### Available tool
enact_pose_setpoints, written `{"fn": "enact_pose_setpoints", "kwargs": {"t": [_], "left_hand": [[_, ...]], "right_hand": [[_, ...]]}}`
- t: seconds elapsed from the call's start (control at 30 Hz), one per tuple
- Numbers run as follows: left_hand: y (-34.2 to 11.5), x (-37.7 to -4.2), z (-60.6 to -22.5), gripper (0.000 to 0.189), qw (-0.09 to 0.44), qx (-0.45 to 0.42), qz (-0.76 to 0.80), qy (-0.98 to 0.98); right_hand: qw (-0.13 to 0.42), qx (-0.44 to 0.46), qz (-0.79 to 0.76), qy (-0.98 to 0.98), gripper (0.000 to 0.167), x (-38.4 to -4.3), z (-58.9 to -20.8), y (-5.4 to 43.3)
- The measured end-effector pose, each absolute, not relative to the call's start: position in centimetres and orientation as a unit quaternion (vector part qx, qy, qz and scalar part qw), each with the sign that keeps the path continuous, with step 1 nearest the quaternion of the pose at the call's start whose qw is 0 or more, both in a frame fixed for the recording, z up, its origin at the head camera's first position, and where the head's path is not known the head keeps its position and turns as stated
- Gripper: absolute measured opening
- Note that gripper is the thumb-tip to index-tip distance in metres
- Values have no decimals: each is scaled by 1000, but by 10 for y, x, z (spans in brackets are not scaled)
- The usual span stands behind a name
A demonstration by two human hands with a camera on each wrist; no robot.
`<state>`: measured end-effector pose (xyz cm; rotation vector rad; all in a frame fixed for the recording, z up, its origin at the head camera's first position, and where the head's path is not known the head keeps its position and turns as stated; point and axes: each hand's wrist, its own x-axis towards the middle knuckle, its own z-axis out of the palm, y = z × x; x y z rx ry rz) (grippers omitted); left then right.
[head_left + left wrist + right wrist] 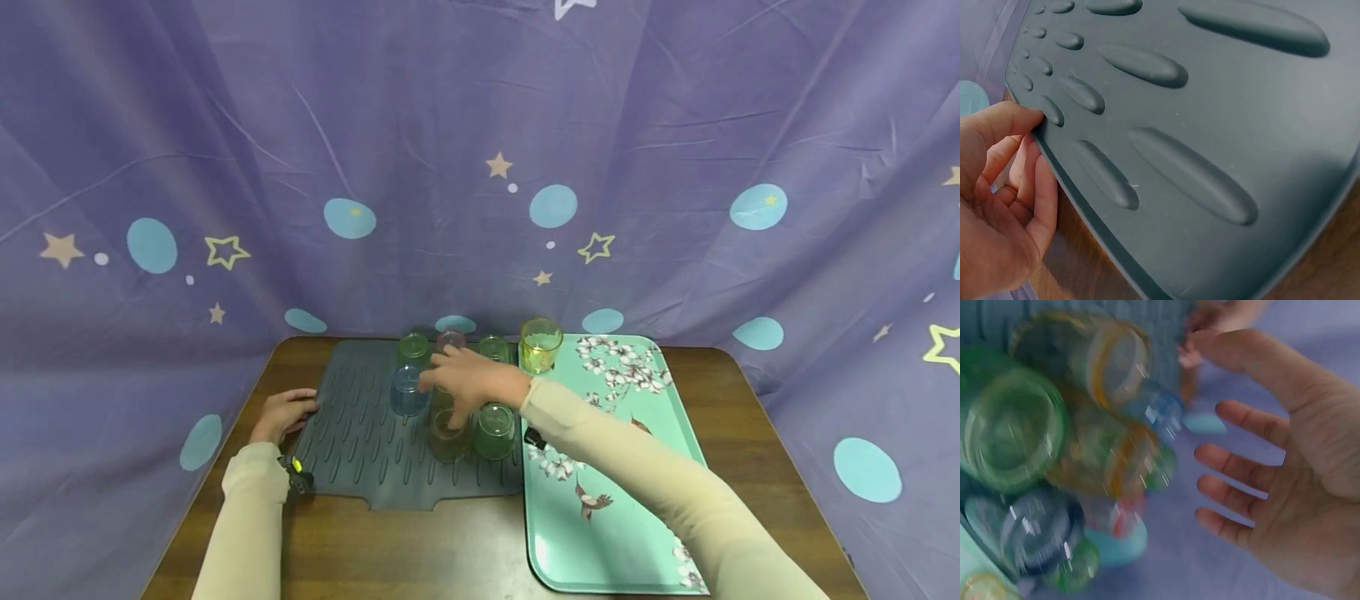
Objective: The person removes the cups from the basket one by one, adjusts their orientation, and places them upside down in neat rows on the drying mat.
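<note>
My left hand (285, 414) pinches the left edge of the dark grey drying mat (1210, 125), thumb on top and the other fingers curled at its rim. Over the mat's right half my right hand (472, 379) hovers with spread fingers, holding nothing. Beneath and around it several tinted glasses stand bottom up in rows. A blue glass (408, 398) is left of the fingers, an amber glass (448, 443) below the thumb and a green glass (495, 433) beside that one. Farther back are a pink glass (452, 339) and two green ones. The hand partly hides the middle row.
A mint-green tray (615, 533) with flowers and birds lies against the mat's right side, under my right forearm. On its far left corner stands a yellow glass (541, 348), mouth up. The wooden table (405, 550) ends at a purple curtain (450, 167) behind.
</note>
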<state>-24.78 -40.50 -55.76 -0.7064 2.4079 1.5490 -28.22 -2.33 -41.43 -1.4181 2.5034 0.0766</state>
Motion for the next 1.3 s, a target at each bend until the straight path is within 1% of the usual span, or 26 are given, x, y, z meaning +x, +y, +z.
{"fn": "enact_pose_setpoints", "kwargs": {"t": [0.1, 0.2, 0.3, 0.4, 0.53, 0.63, 0.77, 1.0, 1.3], "left_hand": [[-408, -250, -563, 50, 97, -235, 530, 809], [-409, -250, -564, 50, 97, -230, 535, 807], [-409, -249, -562, 51, 98, -229, 531, 810], [-410, -247, -560, 52, 102, -230, 527, 812], [-413, -246, -560, 52, 108, -231, 531, 808], [-413, -246, -561, 52, 106, -231, 534, 807], [-411, -246, -560, 50, 102, -233, 537, 804], [-407, -245, -558, 49, 96, -232, 538, 805], [-408, -246, -560, 50, 102, -232, 536, 805]], "right_hand": [[137, -484, -87, 860, 62, -299, -394, 3], [122, -464, -199, 855, 57, -318, -381, 33], [102, -423, -311, 845, 54, -336, -379, 64], [84, -361, -405, 836, 54, -350, -387, 93], [70, -283, -491, 821, 63, -363, -409, 125], [69, -243, -545, 799, 69, -369, -427, 144], [78, -196, -588, 781, 76, -373, -449, 162], [99, -144, -594, 785, 90, -372, -481, 175], [131, -123, -602, 778, 92, -369, -517, 176]]}}
